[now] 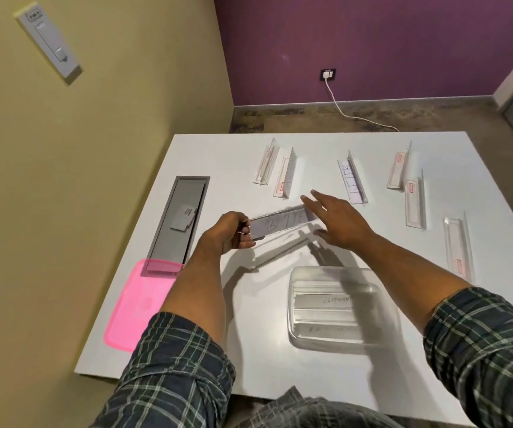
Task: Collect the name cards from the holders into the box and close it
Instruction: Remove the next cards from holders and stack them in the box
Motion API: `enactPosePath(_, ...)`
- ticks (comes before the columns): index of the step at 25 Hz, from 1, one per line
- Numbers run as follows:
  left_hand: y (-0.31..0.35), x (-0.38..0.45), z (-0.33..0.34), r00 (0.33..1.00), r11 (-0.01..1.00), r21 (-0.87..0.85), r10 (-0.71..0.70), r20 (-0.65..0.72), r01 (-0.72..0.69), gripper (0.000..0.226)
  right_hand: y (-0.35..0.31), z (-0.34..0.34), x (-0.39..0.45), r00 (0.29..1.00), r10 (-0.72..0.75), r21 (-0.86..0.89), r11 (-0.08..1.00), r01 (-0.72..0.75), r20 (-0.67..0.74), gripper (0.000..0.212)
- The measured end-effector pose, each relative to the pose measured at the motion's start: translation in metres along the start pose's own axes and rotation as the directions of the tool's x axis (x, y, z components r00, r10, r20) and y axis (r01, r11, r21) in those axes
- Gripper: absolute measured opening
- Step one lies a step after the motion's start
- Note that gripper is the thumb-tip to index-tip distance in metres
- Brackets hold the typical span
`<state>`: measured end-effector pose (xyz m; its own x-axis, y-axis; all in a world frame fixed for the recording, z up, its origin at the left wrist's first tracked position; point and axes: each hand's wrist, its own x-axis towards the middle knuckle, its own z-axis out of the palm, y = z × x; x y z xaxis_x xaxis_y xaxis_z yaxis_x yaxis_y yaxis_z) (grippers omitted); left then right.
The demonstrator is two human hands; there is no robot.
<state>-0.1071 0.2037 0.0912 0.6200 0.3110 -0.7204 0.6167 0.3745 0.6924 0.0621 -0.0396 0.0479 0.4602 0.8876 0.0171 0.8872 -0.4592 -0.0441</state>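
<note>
My left hand [233, 231] grips the left end of a clear holder [283, 225] with a handwritten name card inside, lifted above the white table [218, 156]. At the holder's right end, my right hand [338, 223] has its fingers spread and straight; whether they touch it is unclear. A clear plastic box [341, 307] stands near the front with two name cards lying in it. Its pink lid [137, 304] lies at the table's left front. Another holder [354, 180] farther back has a written card in it. Several other holders [286, 174] lie around the back and right.
A grey recessed cable tray [178, 217] with a small white card in it is set into the table's left side. A yellow wall is close on the left. A white cable runs from a socket [328, 74] on the purple wall.
</note>
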Motion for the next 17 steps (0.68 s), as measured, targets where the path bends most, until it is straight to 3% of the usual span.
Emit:
enactPosePath(6, -0.019, -0.019, 0.041, 0.979, 0.991, 0.055, -0.129, 0.156, 0.122, 0.017, 0.015, -0.013, -0.06, 0.997, -0.081, 0.041, 0.996, 0.081, -0.005, 0.075)
enactPosePath(9, -0.033, -0.021, 0.059, 0.97, 0.966, 0.216, -0.181, 0.161, 0.145, 0.019, 0.028, -0.014, -0.096, 0.989, -0.128, 0.077, 0.989, 0.123, 0.075, 0.058)
enactPosePath(12, -0.042, -0.022, 0.077, 0.977, 0.882, 0.464, -0.162, 0.139, 0.081, 0.031, 0.039, -0.015, -0.126, 0.969, -0.191, 0.095, 0.98, 0.178, 0.158, 0.051)
enactPosePath(17, -0.05, -0.031, 0.109, 0.963, 0.699, 0.714, -0.163, 0.216, -0.041, 0.04, 0.047, -0.006, -0.168, 0.962, -0.17, 0.093, 0.984, 0.153, 0.212, 0.057)
